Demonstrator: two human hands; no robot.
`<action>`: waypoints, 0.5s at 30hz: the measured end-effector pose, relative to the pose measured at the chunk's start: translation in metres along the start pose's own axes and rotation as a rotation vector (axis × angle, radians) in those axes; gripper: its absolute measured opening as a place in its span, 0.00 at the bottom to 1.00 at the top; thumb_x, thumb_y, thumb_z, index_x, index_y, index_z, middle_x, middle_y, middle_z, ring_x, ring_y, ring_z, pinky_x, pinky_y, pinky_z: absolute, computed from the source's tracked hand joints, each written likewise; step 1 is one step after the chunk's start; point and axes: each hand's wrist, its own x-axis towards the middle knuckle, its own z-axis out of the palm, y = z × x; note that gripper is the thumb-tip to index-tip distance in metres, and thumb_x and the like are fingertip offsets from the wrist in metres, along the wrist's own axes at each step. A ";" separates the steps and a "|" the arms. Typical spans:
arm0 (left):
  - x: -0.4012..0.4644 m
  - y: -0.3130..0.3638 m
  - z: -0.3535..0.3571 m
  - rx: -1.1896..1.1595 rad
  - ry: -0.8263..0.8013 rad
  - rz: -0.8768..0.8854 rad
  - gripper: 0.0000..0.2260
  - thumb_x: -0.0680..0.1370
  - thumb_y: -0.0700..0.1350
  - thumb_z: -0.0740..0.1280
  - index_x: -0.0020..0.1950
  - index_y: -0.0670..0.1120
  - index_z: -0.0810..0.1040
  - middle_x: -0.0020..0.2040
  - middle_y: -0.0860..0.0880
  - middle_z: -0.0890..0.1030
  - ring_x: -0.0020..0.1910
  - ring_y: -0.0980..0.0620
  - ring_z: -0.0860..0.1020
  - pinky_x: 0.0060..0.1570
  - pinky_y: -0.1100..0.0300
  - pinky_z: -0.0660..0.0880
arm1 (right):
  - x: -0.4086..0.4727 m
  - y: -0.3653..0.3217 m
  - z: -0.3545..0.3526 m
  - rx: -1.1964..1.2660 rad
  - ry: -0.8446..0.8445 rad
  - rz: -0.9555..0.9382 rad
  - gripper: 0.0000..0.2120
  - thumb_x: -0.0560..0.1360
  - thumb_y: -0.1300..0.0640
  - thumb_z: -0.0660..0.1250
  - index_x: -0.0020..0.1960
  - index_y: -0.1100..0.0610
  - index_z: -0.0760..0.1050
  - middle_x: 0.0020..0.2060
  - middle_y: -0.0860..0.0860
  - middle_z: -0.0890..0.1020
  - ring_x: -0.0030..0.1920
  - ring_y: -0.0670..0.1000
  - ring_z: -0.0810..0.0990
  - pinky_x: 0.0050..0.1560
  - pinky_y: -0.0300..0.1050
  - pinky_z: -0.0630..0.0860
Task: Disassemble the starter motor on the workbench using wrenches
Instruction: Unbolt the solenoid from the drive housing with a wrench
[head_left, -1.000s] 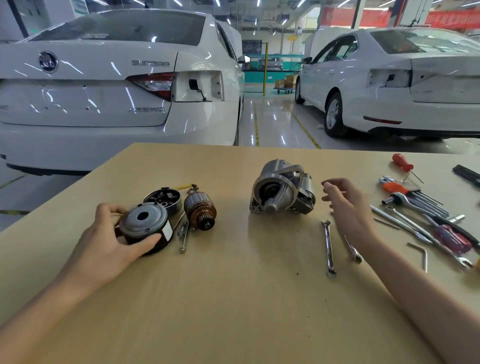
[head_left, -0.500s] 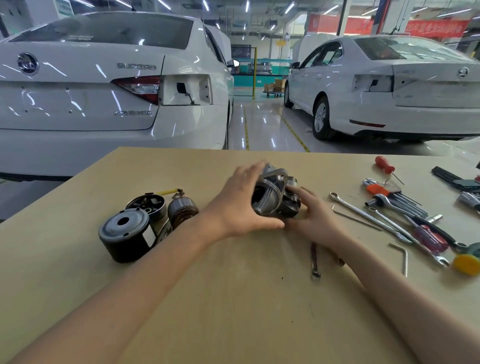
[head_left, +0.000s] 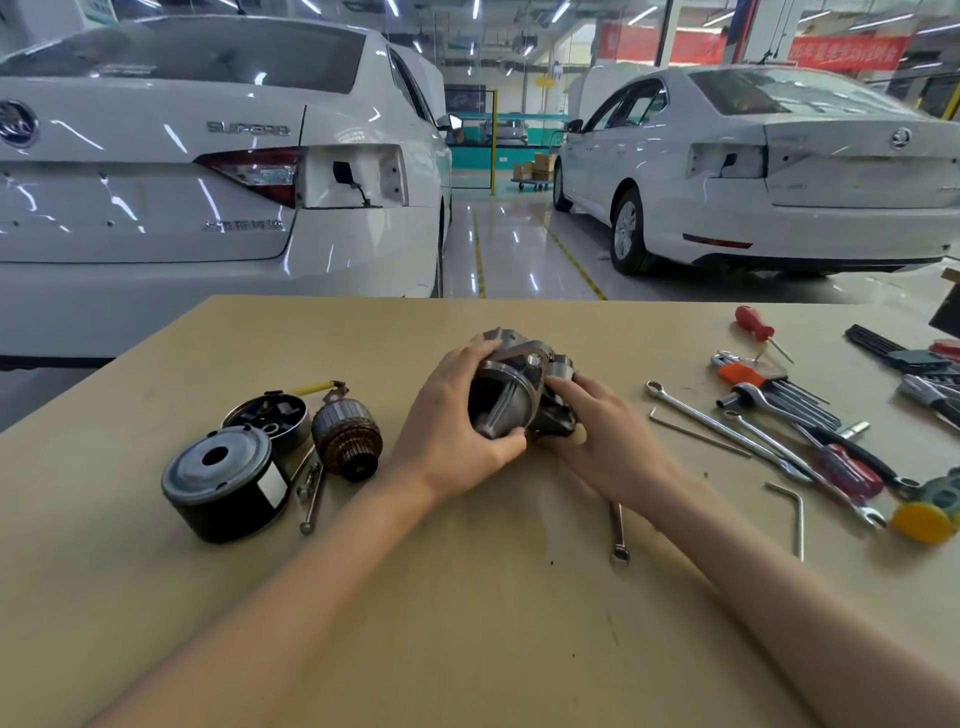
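1. Far left on the workbench (head_left: 156, 597) stands the black motor casing (head_left: 223, 483), its grey end cap facing up, well apart from both my hands.
2. Just behind it sits the round brush holder (head_left: 267, 413), and beside that the copper-wound armature (head_left: 347, 439) lies tilted toward me. Two long bolts (head_left: 311, 493) lie in front, between the casing and the armature.
3. My left hand (head_left: 447, 431) wraps the left side of the starter motor housing (head_left: 511, 395): fingers curled over its top, thumb hooked under the front rim of the nose cone.
4. The housing sits in the middle of the bench between my two hands, its open nose turned toward me and a little left. I cannot tell whether its underside touches the bench.
5. My right hand (head_left: 605, 436) grips the housing's right side, fingers laid over the dark solenoid end and the thumb tucked beneath.
6. A small wrench (head_left: 618, 535) lies on the bench just under my right wrist, partly hidden by it.
7. Farther right, well apart from my hands, lies a scatter of tools: long spanners (head_left: 727, 426), a bent hex key (head_left: 792, 514), a set of hex keys in an orange holder (head_left: 743, 373), and a red-handled screwdriver (head_left: 756, 323).
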 end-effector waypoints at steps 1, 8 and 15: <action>-0.007 -0.001 0.003 -0.031 0.046 -0.029 0.37 0.66 0.44 0.78 0.72 0.49 0.66 0.67 0.51 0.71 0.64 0.56 0.71 0.65 0.70 0.66 | -0.002 -0.002 0.000 0.001 0.007 -0.016 0.30 0.74 0.52 0.69 0.73 0.48 0.63 0.65 0.51 0.72 0.60 0.57 0.74 0.57 0.51 0.73; -0.020 0.001 0.008 -0.049 0.166 -0.147 0.40 0.63 0.48 0.81 0.71 0.47 0.67 0.62 0.50 0.76 0.59 0.54 0.75 0.57 0.70 0.70 | -0.008 -0.009 -0.004 0.016 0.025 -0.029 0.29 0.72 0.53 0.70 0.71 0.46 0.66 0.64 0.50 0.73 0.59 0.55 0.75 0.55 0.46 0.72; -0.018 0.024 -0.020 0.042 0.245 -0.004 0.35 0.60 0.55 0.77 0.64 0.49 0.71 0.54 0.53 0.80 0.51 0.54 0.79 0.52 0.55 0.78 | -0.018 -0.029 -0.006 -0.046 0.034 -0.134 0.32 0.68 0.44 0.74 0.66 0.54 0.67 0.57 0.52 0.73 0.56 0.54 0.73 0.55 0.47 0.71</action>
